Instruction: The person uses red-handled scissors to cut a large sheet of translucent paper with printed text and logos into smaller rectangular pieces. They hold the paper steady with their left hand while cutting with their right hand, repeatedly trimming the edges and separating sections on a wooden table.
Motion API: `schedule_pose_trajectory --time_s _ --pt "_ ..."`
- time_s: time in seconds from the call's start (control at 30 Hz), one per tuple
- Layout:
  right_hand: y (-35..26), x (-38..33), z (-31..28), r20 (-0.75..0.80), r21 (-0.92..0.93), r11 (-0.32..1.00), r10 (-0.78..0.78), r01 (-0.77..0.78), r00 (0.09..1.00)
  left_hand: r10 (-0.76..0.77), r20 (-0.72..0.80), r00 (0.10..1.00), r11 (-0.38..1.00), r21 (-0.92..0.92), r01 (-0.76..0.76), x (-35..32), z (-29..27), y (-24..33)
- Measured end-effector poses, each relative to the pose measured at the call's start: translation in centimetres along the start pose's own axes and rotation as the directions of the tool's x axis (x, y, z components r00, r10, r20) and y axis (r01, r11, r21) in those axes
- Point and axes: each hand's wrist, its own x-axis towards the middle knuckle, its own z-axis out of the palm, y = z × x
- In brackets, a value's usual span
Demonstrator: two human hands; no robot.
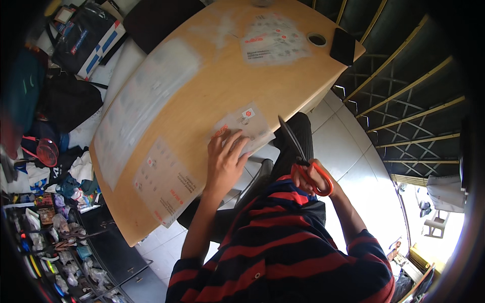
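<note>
My left hand (pixel 226 162) lies on a greyish, see-through printed plastic sheet (pixel 256 126) at the table's near edge. Its fingers are stretched out and slightly apart, pressing on the sheet's near part. Beyond the fingertips, the sheet's far part rests on the wood, and its right corner reaches over the edge. In my right hand (pixel 310 178) is a pair of scissors (pixel 292 139) with orange-red handles, held off the table to the right of the sheet. The blades point up and left, close to the edge; they look nearly together and touch nothing.
The curved wooden table (pixel 217 91) carries more printed translucent sheets, one at the near left (pixel 164 182) and one at the far side (pixel 273 40). A black phone (pixel 343 46) lies at the far right corner by a round hole. Clutter fills the left side; a folding metal gate (pixel 404 91) stands right.
</note>
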Motion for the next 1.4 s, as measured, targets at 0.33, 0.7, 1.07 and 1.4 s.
schedule_pose_trajectory --time_s 0.33,0.7,1.07,1.4 --pt "8.2 -0.6 -0.7 0.313 -0.252 0.839 0.543 -0.483 0.779 -0.011 -0.519 0.855 1.0 0.011 0.019 8.9 -3.6 -2.5" --pt "8.4 1.9 -1.1 0.297 -0.105 0.815 0.572 -0.569 0.765 0.171 -0.025 0.985 0.977 0.133 -0.166 22.5 9.9 -3.1" --pt "9.8 1.5 -2.2 0.339 -0.132 0.784 0.61 -0.606 0.716 0.046 -0.105 0.993 0.999 -0.023 -0.049 12.5 4.3 -1.5" --pt "7.8 -0.4 1.1 0.357 -0.581 0.781 0.497 -0.228 0.791 -0.649 -0.331 0.685 0.651 0.225 0.725 -15.6 -9.3 -6.5"
